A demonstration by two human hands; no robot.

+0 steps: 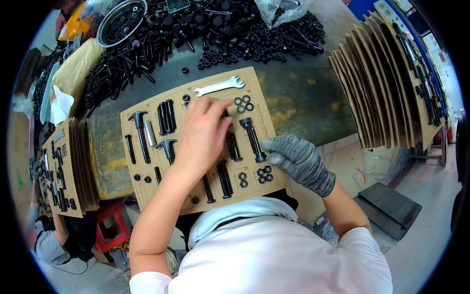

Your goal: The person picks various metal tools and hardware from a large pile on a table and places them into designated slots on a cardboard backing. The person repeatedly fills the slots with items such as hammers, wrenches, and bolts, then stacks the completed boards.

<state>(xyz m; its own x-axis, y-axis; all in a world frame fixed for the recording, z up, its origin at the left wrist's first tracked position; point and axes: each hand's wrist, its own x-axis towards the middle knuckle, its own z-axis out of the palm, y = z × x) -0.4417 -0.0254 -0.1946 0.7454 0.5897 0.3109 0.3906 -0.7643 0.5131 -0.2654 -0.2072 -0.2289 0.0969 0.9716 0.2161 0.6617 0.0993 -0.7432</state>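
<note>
The dark workbench (313, 105) carries a heap of black bolts (147, 54) at its far side. At its near edge, before the person, lies the printed cardboard sheet (156, 196) with hardware. The bare left hand (201, 132) is above its middle, fingers bent; I cannot tell if it holds something. The right hand (298, 159), in a grey glove, is half curled just beside the thick black bolt (252, 139); its grip is also unclear. Above the left hand lies a silver open-end wrench (220, 87), and below the thick bolt are four black nuts (265, 174).
</note>
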